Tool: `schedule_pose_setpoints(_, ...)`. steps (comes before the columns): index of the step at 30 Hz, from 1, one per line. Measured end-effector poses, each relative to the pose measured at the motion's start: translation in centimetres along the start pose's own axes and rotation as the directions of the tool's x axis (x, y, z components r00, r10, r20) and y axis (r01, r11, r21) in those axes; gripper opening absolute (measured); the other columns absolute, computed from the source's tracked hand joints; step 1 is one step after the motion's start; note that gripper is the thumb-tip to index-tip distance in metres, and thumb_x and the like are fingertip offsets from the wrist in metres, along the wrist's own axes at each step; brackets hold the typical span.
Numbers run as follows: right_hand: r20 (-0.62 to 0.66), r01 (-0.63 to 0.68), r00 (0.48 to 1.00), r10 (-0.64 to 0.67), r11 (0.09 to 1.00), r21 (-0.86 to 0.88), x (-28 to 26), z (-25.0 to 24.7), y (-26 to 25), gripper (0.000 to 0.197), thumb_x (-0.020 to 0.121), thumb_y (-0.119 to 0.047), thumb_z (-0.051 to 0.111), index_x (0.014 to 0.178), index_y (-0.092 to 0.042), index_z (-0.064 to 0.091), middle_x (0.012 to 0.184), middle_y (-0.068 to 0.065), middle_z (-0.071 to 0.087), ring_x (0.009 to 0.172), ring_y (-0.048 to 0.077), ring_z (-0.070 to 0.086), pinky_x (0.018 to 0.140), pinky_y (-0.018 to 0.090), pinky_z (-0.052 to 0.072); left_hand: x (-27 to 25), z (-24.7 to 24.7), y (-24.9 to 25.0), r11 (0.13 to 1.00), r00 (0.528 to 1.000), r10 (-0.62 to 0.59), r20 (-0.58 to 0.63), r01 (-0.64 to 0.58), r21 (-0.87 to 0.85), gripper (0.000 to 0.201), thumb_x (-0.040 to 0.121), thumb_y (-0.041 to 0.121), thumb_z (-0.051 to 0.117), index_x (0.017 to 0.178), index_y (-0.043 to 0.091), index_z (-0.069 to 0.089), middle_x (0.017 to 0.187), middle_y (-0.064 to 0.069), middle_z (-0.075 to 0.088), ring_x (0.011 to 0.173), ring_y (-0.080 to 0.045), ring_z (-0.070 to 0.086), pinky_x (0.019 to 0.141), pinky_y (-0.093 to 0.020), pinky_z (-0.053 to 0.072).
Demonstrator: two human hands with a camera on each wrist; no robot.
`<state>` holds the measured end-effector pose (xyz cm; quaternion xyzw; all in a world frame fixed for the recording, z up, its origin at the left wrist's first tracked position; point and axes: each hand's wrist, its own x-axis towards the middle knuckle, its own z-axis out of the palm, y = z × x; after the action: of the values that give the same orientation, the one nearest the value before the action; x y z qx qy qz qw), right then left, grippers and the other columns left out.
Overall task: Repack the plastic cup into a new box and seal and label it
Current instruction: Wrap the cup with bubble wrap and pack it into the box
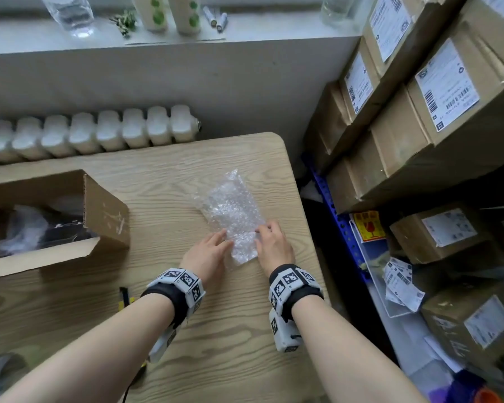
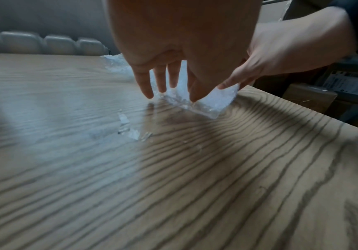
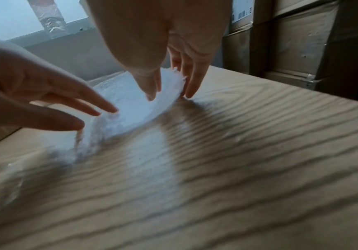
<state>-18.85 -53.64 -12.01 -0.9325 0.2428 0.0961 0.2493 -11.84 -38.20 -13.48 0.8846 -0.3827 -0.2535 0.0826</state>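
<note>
Where the head view looked down on the wooden tabletop, a crumpled sheet of bubble wrap lay flat near the right edge, and both hands were at its near end. The left hand had its fingers extended, and its fingertips touched the wrap's left margin and the tabletop beside it; no grasp was evident. The right hand pinched the wrap's right margin, with its thumb on one face and the remaining fingers behind the raised edge. Both wrist views were blurred, and the wrap registered there only as a pale, bright patch, so its texture could not be confirmed from them. An open cardboard box stood at the left of the tabletop, well apart from the wrap and cut off by the frame edge. It contained dark and pale material that could not be identified; whether the plastic cup lay inside it could not be determined, and no cup was distinguishable in any view. A small dark and yellow object lay beside the left forearm, partly hidden. Stacked, labelled cartons occupied shelving to the right.
</note>
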Motion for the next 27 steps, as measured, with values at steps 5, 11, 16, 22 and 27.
schedule_pose_setpoints(5, -0.046, -0.025, 0.998, 0.031, 0.992, 0.122, -0.2, -3.1, -0.8, 0.038, 0.088, -0.004, 0.055, 0.121, -0.013, 0.04, 0.109, 0.009, 0.061, 0.093, 0.033, 0.062, 0.072, 0.037, 0.048, -0.7, -2.0, 0.5, 0.999, 0.993, 0.036, -0.115, -0.04, -0.035, 0.045, 0.094, 0.009, 0.041, 0.136, 0.021, 0.044, 0.145, -0.001, 0.039, 0.129, -0.02, 0.043, 0.099, -0.033, 0.042)
schedule_pose_setpoints(11, -0.079, 0.045, 0.996, -0.03, 0.982, 0.184, -0.8, -7.5, -2.5, 0.024, 0.086, -0.011, 0.061, 0.109, -0.013, 0.065, 0.109, 0.009, 0.069, 0.103, 0.027, 0.062, 0.092, 0.037, 0.047, -1.3, -7.9, 0.9, 0.987, 0.899, 0.142, -0.415, -0.161, -0.011, 0.046, 0.08, -0.006, 0.059, 0.124, 0.008, 0.057, 0.127, -0.015, 0.055, 0.108, -0.034, 0.059, 0.084, -0.041, 0.052)
schedule_pose_setpoints(16, -0.138, 0.133, 0.985, -0.104, 0.965, 0.224, -1.4, -11.1, -5.8, 0.02, 0.082, -0.009, 0.067, 0.102, -0.01, 0.07, 0.102, 0.008, 0.071, 0.098, 0.021, 0.065, 0.094, 0.034, 0.048, -2.9, -13.1, 0.1, 0.992, 0.879, 0.116, -0.463, -0.082, 0.093, 0.048, 0.087, 0.013, 0.06, 0.134, 0.014, 0.048, 0.134, -0.009, 0.051, 0.125, -0.028, 0.045, 0.103, -0.038, 0.032)
schedule_pose_setpoints(22, -0.204, 0.244, 0.957, -0.205, 0.95, 0.193, -2.5, -14.3, -11.3, 0.017, 0.079, -0.007, 0.068, 0.096, -0.009, 0.072, 0.094, 0.007, 0.073, 0.091, 0.019, 0.067, 0.09, 0.031, 0.05, -7.0, -18.6, -2.3, 0.986, 0.865, 0.089, -0.494, -0.006, 0.168, 0.026, 0.092, 0.021, 0.054, 0.117, 0.016, 0.06, 0.118, -0.005, 0.06, 0.112, -0.025, 0.052, 0.098, -0.033, 0.033)
schedule_pose_setpoints(27, -0.241, 0.293, 0.934, -0.265, 0.952, 0.088, -4.1, -15.4, -17.0, 0.018, 0.079, -0.014, 0.069, 0.097, -0.013, 0.07, 0.097, 0.005, 0.072, 0.094, 0.019, 0.065, 0.089, 0.032, 0.05, -11.6, -22.1, -5.1, 0.999, 0.834, 0.033, -0.551, -0.005, 0.052, 0.015, 0.09, 0.012, 0.054, 0.103, 0.01, 0.062, 0.101, -0.009, 0.061, 0.094, -0.032, 0.059, 0.077, -0.039, 0.049)
